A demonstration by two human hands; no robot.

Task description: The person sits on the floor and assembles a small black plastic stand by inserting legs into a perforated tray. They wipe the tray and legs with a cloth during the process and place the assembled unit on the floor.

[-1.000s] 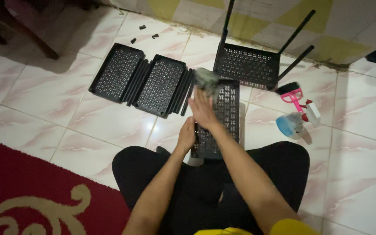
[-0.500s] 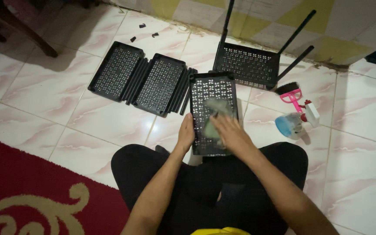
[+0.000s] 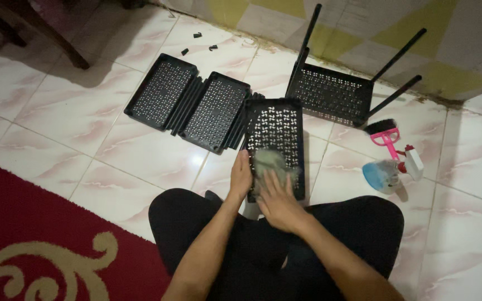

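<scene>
Now the right hand [image 3: 277, 200] has drawn the grey cloth [image 3: 269, 167] nearer along the black perforated panel [image 3: 274, 134]. Its fingers lie together, flat on the cloth. The left hand [image 3: 241, 175] grips the panel's left edge, fingers clamped.

A black perforated shelf panel [image 3: 277, 139] lies flat on the pale tiled floor, long side running away from the person, its near end at the knees; its surface carries a cut-out pinwheel pattern; a crumpled grey-green cloth [image 3: 269, 163] rests on the panel's near half, partly covered.
</scene>
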